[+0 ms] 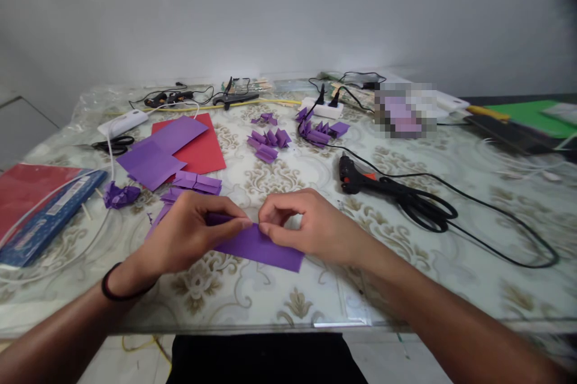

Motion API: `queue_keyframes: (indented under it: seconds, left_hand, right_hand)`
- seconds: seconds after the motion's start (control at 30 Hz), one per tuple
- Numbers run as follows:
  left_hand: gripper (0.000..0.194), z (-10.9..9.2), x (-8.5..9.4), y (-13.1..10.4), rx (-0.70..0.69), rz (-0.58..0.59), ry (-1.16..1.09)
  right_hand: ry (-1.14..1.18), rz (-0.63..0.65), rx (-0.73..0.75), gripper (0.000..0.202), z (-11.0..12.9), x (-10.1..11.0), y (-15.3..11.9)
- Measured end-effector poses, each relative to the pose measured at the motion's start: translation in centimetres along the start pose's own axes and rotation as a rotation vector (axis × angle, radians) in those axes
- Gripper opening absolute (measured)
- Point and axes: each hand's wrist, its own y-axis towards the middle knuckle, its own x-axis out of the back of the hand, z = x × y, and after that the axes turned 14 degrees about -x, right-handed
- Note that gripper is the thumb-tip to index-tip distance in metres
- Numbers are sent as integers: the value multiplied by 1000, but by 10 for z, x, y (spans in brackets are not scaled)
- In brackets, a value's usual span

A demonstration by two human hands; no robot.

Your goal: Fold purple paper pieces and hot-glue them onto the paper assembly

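Beyond glue gun (pixel 354 175): pixelated object (pixel 401 112) (identity lost). Left of it: left hand (pixel 193 231) hides part of purple strip (pixel 270 252). Right of it: green sheet (pixel 532 116), edge cropped.

So I'm parked at a table (pixel 469 294) with a pale cream top covered in brownish-gold floral scrolls, under what looks like a clear glossy layer (pixel 252 312) (pretty fancy pattern, honestly). Past its far edge there's just a plain grey wall (pixel 279 17), a bit brighter low down near the middle. Off the far left corner I've got another grey surface (pixel 22 137) with a dark line across it, can't tell if that's wall or floor. Below the near edge, light floor tiles (pixel 115 369). Lighting's soft, with a bright glint (pixel 336 324) along the near edge.
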Motion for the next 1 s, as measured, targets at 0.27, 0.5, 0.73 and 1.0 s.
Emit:
queue_keyframes:
  seconds: [0.27,0.5,0.73,1.0]
  left_hand:
    - [14,-3,29,2,-93,-185,134]
    - [17,-1,11,0,-156,-126,233]
    - [13,1,-8,0,-188,2,190]
    - [11,-1,-9,-3,-232,-35,174]
  right_hand:
    - [-19,-96,74,14,-7,31,0]
    - [-63,-264,201,4,-5,17,3]
    - [-8,-161,214,12,-4,-6,3]
    - [-10,-132,228,14,-1,-4,1]
